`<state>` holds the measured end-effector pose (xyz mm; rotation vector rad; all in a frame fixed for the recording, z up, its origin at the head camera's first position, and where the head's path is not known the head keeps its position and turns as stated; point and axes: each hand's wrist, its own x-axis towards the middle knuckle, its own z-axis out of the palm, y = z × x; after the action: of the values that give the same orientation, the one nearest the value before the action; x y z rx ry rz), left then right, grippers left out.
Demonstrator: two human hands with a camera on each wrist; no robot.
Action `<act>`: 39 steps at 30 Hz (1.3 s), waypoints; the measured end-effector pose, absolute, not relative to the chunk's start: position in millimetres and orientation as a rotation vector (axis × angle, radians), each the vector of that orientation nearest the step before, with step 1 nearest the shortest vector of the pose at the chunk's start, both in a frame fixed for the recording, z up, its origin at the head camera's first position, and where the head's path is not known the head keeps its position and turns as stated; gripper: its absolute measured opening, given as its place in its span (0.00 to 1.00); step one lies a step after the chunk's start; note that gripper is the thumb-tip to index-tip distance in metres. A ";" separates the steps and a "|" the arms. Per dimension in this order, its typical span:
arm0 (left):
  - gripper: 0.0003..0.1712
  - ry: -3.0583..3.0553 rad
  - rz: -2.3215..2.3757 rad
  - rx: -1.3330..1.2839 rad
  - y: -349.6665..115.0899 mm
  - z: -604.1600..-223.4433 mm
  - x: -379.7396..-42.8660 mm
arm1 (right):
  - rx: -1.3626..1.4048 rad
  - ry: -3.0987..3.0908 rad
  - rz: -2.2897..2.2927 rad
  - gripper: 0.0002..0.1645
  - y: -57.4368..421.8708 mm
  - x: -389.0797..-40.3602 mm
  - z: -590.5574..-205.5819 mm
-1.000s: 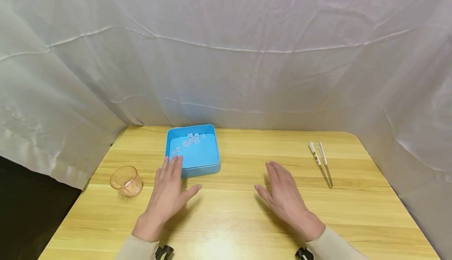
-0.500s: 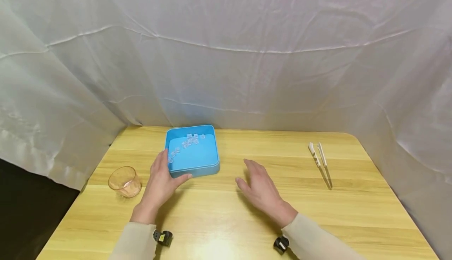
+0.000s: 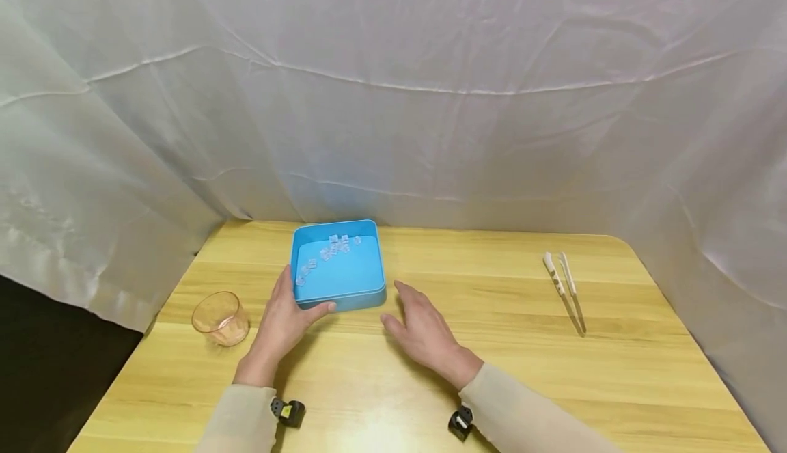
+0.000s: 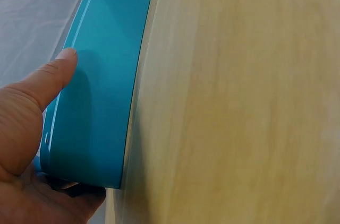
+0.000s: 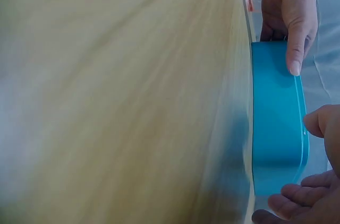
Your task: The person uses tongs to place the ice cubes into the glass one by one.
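fingers of the left hand (image 3: 281, 324) are gripping the blue box (image 3: 359, 300); the right hand (image 3: 425, 330), loosely spread and holding nothing, is drawing nearer, leaving only one side held.

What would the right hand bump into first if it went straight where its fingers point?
Probably the right side of the blue box: the right hand's fingertips look very near it, though the exact gap is unclear.
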<state>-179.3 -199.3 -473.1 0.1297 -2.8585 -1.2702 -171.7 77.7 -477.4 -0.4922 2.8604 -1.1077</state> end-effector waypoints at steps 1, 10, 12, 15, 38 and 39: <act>0.75 -2.865 -1.272 0.142 -199.4 -473.1 -179.6 | -0.490 2.849 -1.109 0.45 76.2 -172.5 -477.6; 0.67 -2.820 -1.333 0.127 -195.0 -474.2 -182.3 | -0.524 2.830 -1.135 0.48 69.8 -180.6 -479.0; 0.67 -2.812 -1.332 0.131 -192.6 -474.7 -183.7 | -0.518 2.833 -1.133 0.48 70.7 -180.7 -478.5; 0.66 -2.805 -1.331 0.136 -188.9 -475.2 -184.9 | -0.511 2.832 -1.158 0.46 72.9 -180.1 -477.2; 0.63 -2.810 -1.372 0.068 -141.7 -475.9 -181.7 | -0.270 2.898 -1.320 0.37 110.9 -162.7 -475.3; 0.63 -2.812 -1.375 0.065 -139.0 -475.7 -181.5 | -0.257 2.898 -1.321 0.37 113.4 -162.2 -475.1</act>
<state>-181.5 -139.0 -475.7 0.0651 -2.8115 -1.3747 -162.2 113.4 -475.1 -0.2574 2.8981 -1.3212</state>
